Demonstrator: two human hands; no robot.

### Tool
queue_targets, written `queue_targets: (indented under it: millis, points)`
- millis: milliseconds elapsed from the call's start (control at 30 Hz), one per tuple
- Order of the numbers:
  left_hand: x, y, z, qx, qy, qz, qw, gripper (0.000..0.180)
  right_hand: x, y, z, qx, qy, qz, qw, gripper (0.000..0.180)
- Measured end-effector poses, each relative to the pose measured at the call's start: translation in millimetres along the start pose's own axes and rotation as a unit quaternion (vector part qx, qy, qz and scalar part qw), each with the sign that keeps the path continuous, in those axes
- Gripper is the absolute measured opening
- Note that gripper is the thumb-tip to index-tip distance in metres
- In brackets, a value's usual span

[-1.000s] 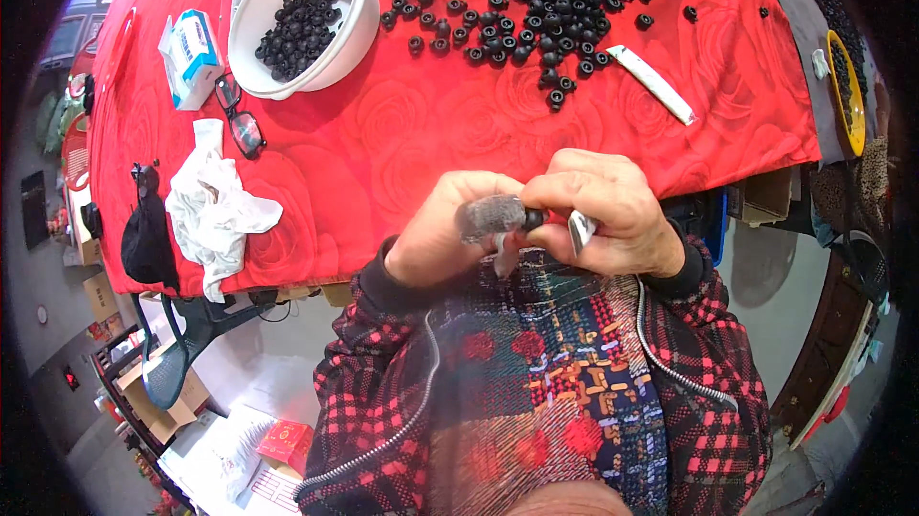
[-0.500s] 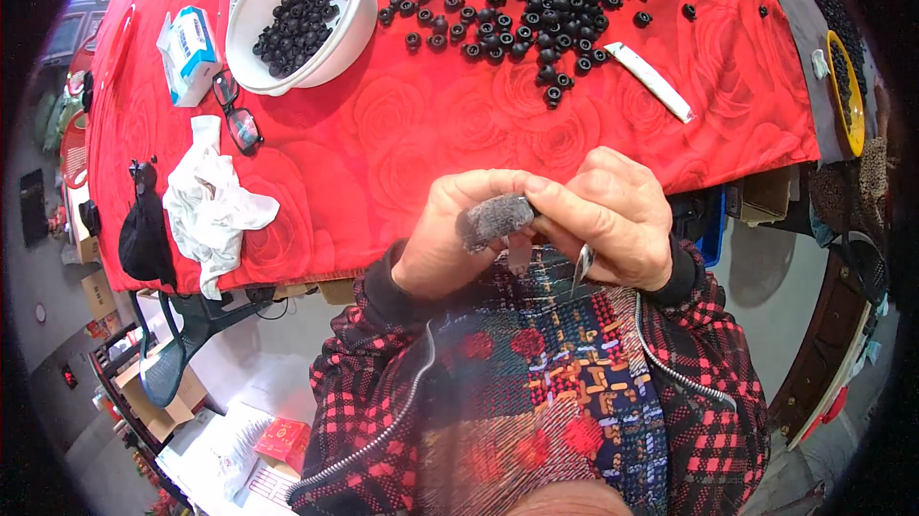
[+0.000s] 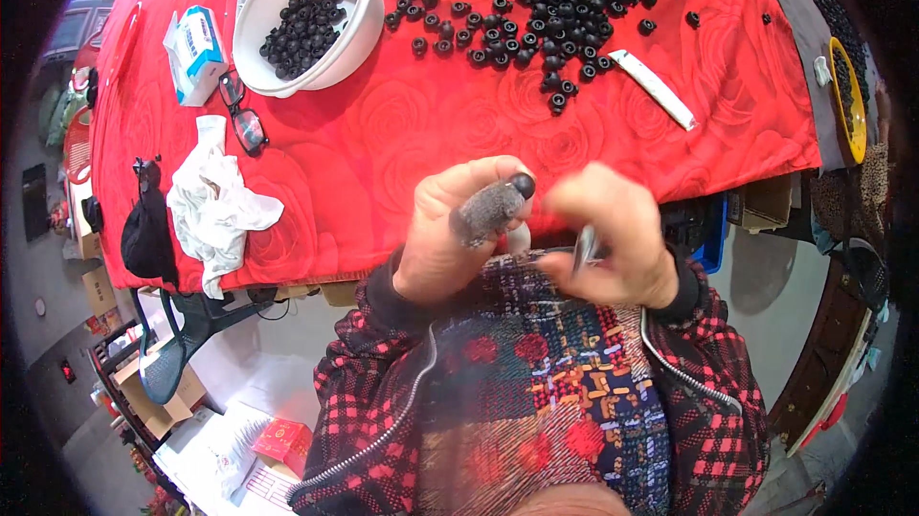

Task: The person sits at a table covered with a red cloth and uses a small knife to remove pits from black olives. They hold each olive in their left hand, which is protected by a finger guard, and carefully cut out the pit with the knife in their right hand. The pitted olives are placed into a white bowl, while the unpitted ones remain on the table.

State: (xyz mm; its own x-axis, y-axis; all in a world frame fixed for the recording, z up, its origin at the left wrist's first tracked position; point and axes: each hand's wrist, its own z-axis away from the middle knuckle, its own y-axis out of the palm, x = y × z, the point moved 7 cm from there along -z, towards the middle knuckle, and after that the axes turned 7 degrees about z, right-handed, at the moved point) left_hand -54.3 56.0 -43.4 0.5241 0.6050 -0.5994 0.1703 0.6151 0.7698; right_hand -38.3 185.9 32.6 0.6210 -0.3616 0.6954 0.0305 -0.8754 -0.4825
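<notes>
Gripping a grey felt roll tipped by a bead, left hand; right hand pinches a metal tool; blue-white box far left on red counter.

The scene is being viewed from a single head-worn fisheye camera, looking steeply down; the hands are being seen close, the red table beyond them.

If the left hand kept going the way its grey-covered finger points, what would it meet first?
Most likely the right hand: the left hand aims its grey-covered finger, tipped with a small black bead, up and to the right, close beside it. Depth is unclear, so it might pass just above.
</notes>
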Motion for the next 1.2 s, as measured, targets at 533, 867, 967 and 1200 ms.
queue_targets:
  millis: [533, 867, 967, 1200]
  points:
    - [-2.4, 6.2, 5.6, -0.018, 0.008, -0.069, 0.997, 0.017, -31.5, -0.7, 3.3, 0.037, 0.2, -0.063, 0.977, 0.012]
    - [-1.3, 6.3, 3.2, -0.035, 0.011, -0.064, 0.997, 0.018, -33.7, -0.9, 3.1, 0.023, 0.17, -0.047, 0.984, 0.012]
    - [-1.4, 4.4, 3.1, -0.046, 0.008, -0.084, 0.995, 0.018, -33.4, -2.1, 2.2, 0.029, 0.166, -0.032, 0.985, 0.012]
    - [-0.4, 4.5, 1.2, -0.063, 0.001, -0.095, 0.993, 0.016, -35.3, -2.6, 0.6, 0.053, 0.139, -0.019, 0.989, 0.011]
